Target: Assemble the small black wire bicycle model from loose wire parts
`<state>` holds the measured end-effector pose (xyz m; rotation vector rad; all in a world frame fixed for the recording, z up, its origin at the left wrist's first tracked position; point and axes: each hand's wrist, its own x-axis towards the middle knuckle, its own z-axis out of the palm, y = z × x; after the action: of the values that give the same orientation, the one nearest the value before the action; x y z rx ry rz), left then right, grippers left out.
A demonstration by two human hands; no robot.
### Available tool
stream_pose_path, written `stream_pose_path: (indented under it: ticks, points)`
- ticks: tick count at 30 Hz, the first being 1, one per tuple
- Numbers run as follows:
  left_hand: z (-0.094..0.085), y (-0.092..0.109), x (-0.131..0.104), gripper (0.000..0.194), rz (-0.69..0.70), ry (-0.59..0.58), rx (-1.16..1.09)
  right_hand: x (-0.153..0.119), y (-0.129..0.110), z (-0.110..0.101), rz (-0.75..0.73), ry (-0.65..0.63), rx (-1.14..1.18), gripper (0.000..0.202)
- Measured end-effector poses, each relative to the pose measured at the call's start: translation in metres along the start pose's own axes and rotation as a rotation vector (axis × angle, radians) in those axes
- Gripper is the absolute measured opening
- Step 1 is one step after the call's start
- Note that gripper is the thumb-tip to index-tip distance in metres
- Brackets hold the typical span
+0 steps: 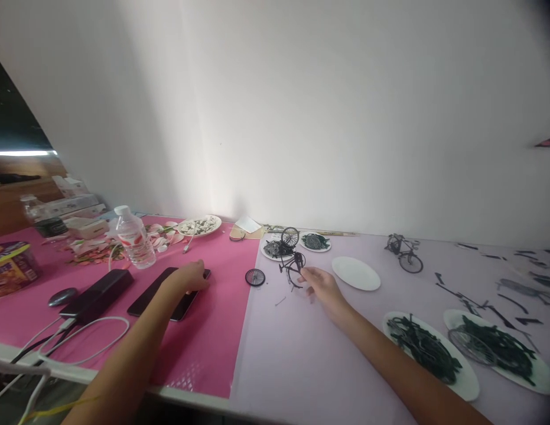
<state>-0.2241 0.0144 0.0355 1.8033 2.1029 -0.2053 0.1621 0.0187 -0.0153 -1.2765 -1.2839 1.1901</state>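
Note:
My right hand (319, 284) pinches the edge of a small black model bicycle (293, 267) over the lilac half of the table. My left hand (194, 277) rests over a dark phone (184, 307) on the pink half; its fingers point down and right, and whether they grip anything is not visible. A loose black wheel (255, 277) lies between the hands, near the seam of the two colours. Just behind the bicycle, another spoked wheel (289, 236) stands by a plate of dark parts (266, 248).
An empty white plate (356, 273) sits right of my right hand. Plates of dark parts (469, 378) and a second bicycle (410, 262) are farther right. At left are a water bottle (135, 239), black power strip (97, 295), cables and a noodle tub (12, 270).

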Motion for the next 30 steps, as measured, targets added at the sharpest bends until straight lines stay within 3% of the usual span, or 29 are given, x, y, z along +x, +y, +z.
stream_pose_path:
  ticks: [3,7,11,18,23,27,30]
  points:
    - [0.006,0.001,0.003,0.051,-0.001,0.003,-0.041,0.000,-0.002,-0.001,0.000,0.016,-0.001,0.048]
    - [0.012,0.002,0.003,0.053,0.000,0.108,-0.042,-0.001,-0.004,-0.003,-0.017,0.027,-0.018,0.047]
    - [0.016,-0.004,0.000,0.041,0.029,0.192,-0.024,0.000,-0.004,-0.003,-0.023,0.029,-0.032,0.046]
    - [0.010,-0.015,-0.002,0.042,-0.056,0.538,-0.088,0.001,-0.001,-0.004,-0.026,0.023,-0.040,0.046]
    - [0.007,-0.013,-0.003,0.036,-0.007,0.547,-0.120,0.002,0.000,-0.005,-0.055,0.031,-0.046,0.047]
    - [0.010,-0.020,0.004,0.032,0.115,0.521,-0.113,0.002,0.000,-0.005,-0.047,0.026,-0.046,0.047]
    - [0.013,-0.028,0.011,0.031,0.242,0.571,-0.066,0.002,0.000,-0.005,-0.044,0.022,-0.055,0.046]
